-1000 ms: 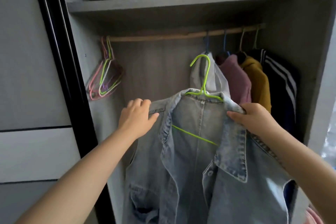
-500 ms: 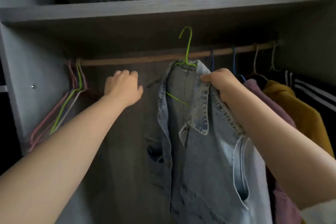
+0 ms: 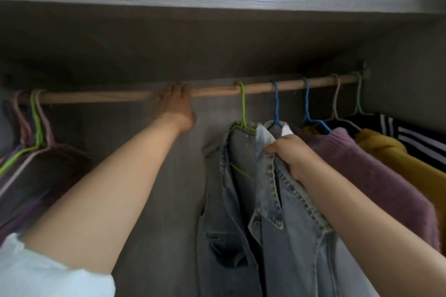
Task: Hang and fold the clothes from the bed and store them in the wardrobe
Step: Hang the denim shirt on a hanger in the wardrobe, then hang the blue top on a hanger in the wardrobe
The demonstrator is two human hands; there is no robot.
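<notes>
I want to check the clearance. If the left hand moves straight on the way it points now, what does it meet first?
The left hand already reaches up to the wooden rail, its fingers on it, so the rail comes first. Behind that would probably be the wardrobe back wall, though depth is unclear.

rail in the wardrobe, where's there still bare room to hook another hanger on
The free stretch of the wooden rail runs from the empty hangers bunched at its left end to the green hanger carrying the denim jacket; the left hand rests on it midway. Right of the jacket it is crowded: shirt, purple sweater, mustard top, striped garment.
</notes>
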